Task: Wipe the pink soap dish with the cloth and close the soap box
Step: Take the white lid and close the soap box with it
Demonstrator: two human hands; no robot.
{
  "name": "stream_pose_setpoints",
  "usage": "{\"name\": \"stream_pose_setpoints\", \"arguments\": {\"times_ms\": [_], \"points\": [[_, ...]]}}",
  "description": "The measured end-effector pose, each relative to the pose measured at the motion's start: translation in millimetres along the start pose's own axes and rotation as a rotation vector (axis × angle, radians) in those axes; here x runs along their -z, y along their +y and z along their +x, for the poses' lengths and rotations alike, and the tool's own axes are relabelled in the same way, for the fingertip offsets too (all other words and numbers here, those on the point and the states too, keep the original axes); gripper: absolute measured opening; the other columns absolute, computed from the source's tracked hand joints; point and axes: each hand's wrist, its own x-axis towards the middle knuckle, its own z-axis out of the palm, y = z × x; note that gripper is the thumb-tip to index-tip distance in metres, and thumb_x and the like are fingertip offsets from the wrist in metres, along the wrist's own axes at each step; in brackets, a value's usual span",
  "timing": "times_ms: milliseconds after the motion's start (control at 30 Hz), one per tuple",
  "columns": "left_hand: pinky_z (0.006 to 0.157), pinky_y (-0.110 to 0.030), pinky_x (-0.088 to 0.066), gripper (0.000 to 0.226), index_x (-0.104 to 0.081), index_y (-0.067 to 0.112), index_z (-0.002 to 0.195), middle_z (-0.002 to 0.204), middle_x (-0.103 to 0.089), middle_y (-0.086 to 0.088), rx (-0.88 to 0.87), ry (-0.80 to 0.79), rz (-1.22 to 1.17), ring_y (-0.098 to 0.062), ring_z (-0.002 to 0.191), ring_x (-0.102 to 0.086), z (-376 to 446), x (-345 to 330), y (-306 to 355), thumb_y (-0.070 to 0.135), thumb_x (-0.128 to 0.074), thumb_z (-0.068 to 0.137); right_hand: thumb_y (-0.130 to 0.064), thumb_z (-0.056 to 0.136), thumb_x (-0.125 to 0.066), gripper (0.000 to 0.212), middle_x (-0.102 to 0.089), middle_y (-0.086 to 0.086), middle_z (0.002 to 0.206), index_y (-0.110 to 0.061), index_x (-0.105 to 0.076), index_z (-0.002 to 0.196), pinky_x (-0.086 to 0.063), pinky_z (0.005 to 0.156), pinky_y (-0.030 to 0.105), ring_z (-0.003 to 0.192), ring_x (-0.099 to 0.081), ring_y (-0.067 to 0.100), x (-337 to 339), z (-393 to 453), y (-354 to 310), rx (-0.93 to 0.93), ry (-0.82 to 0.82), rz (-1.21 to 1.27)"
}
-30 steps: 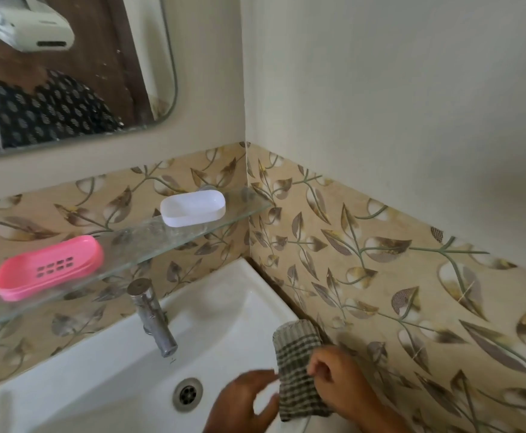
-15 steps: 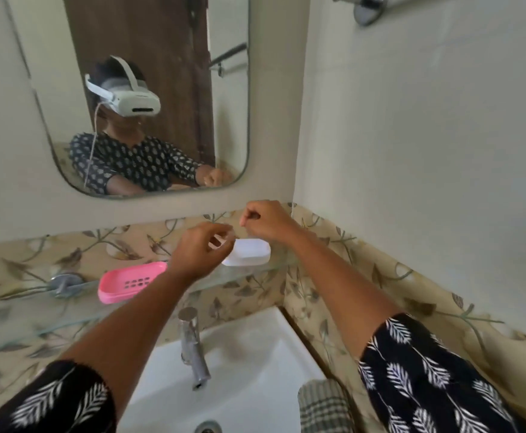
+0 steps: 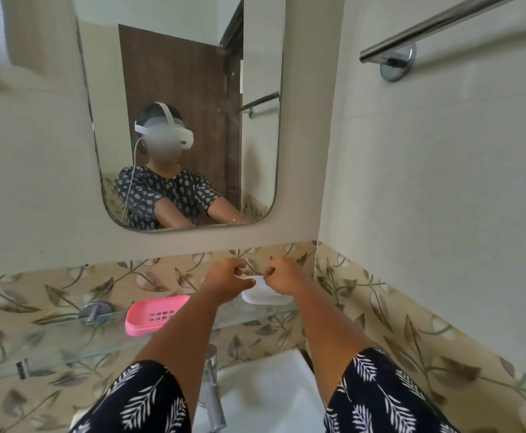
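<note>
Two hands work at the white soap box on the glass shelf: the left hand and right hand, fingers curled, pinch its upper edge, closer together than half a second ago. At nine o'clock from the box lies the pink soap dish, unmoved. Gone from view is the checked cloth.

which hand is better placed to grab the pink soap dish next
Left, I'd say. The left hand hovers beside the pink soap dish on the glass shelf; the right hand is farther off, over the white soap box.
</note>
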Motion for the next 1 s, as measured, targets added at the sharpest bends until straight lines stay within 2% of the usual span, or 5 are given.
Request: {"name": "stream_pose_setpoints", "arguments": {"times_ms": [200,367,567,833,1000], "points": [[0.079,-0.03,-0.053,0.039,-0.064,0.007,0.111,0.106,-0.066,-0.011,0.129,-0.003,0.044,-0.024,0.087,-0.064,14.2,0.5,-1.3,0.025,-0.074,0.078,-0.003,0.079,-0.05,0.017,-0.07,0.016,0.086,-0.002,-0.064,0.069,-0.055,0.071,0.036,0.084,-0.067,0.03,13.1,8.1,6.0,-0.063,0.119,0.024],[0.057,-0.028,-0.058,0.024,-0.056,0.008,0.065,0.067,-0.065,-0.014,0.236,-0.05,0.004,-0.016,0.046,-0.058,20.5,2.9,1.5,0.015,-0.072,0.081,-0.008,0.081,-0.058,0.023,-0.053,0.004,0.064,-0.013,-0.048,0.061,-0.039,0.05,0.024,0.067,-0.057,0.023,21.0,8.2,19.1,-0.174,0.077,-0.045],[0.063,-0.032,-0.061,0.018,-0.064,0.001,0.078,0.051,-0.06,-0.006,0.332,-0.132,-0.013,-0.014,0.035,-0.058,27.1,-4.0,1.4,0.017,-0.07,0.083,-0.012,0.091,-0.047,0.025,-0.053,0.006,0.067,-0.009,-0.052,0.067,-0.046,0.058,0.027,0.065,-0.055,0.023,16.0,7.2,33.6,-0.289,-0.011,-0.017],[0.074,-0.033,-0.06,0.018,-0.058,0.01,0.067,0.038,-0.056,0.003,0.323,-0.164,0.047,-0.016,0.048,-0.065,23.1,-13.7,-5.3,0.008,-0.06,0.084,-0.007,0.092,-0.043,0.019,-0.068,0.022,0.085,-0.002,-0.055,0.078,-0.059,0.063,0.037,0.06,-0.068,0.033,4.8,5.3,37.1,-0.414,-0.013,0.24],[0.07,-0.041,-0.061,0.005,-0.065,0.002,0.085,0.075,-0.069,-0.015,0.34,-0.117,-0.123,-0.029,0.067,-0.073,20.6,4.4,-5.1,-0.002,-0.062,0.082,-0.007,0.094,-0.05,0.026,-0.065,0.02,0.099,0.005,-0.057,0.116,-0.056,0.047,0.03,0.058,-0.065,0.027,11.9,4.2,23.0,-0.427,-0.014,0.419]]}}
